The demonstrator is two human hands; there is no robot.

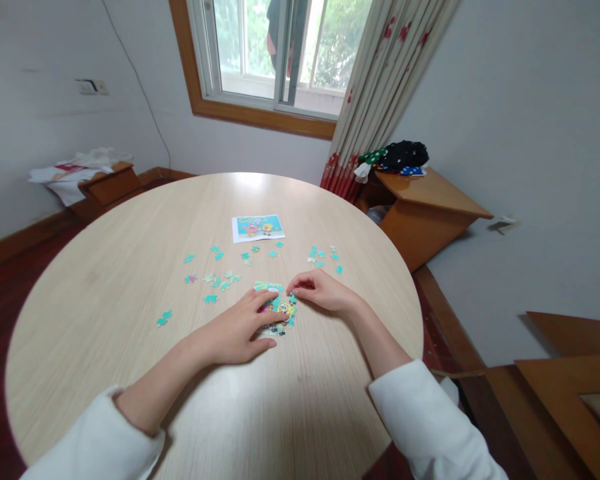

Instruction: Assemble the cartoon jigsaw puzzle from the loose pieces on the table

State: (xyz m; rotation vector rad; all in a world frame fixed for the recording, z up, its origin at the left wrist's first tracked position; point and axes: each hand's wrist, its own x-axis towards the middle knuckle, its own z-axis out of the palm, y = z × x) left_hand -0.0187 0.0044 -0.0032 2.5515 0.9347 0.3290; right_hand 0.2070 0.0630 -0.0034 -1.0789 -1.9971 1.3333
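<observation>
My left hand (243,327) lies with its fingers spread over a partly assembled jigsaw puzzle (283,312), hiding much of its left side. The puzzle shows a yellow cartoon figure on a turquoise ground. At its upper right edge, the fingers of my right hand (317,290) pinch a small turquoise puzzle piece (293,298), which touches or nearly touches the assembled part. Beyond the hands, a printed reference picture (259,228) with a pink and a yellow cartoon figure lies flat.
Loose puzzle pieces (223,281) are scattered left of and behind the puzzle, with another cluster of pieces (320,255) to the right. Everything rests on a round wooden table (130,267). A wooden cabinet (430,200) with cloths on it stands behind right, near a curtain (375,87).
</observation>
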